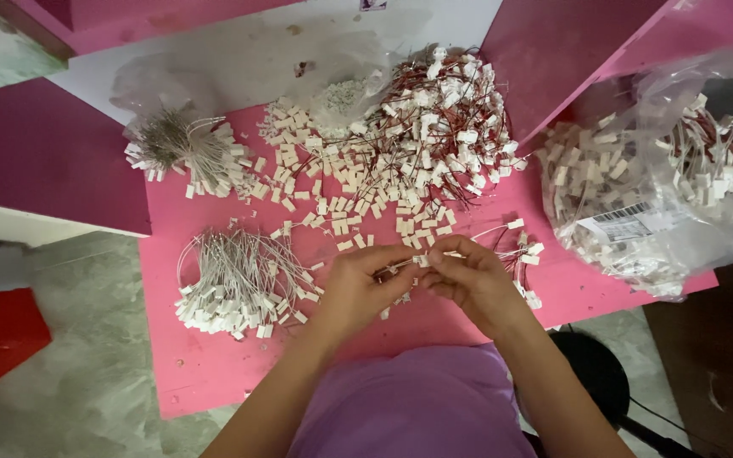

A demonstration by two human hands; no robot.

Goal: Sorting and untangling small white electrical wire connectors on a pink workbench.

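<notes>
- Left hand (356, 284) and right hand (468, 278) pinching one small white connector (420, 259), fingers clenched on it.
- Bare pink worktop (214, 373) towards near edge; wired bundle (235, 284) just left.

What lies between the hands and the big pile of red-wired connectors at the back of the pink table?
In the head view, loose white connector housings lie scattered on the pink table between the hands and the red-wired pile.

Both hands, left (356, 288) and right (471, 284), meet with fingertips pinched together, forearms angled inward.
</notes>
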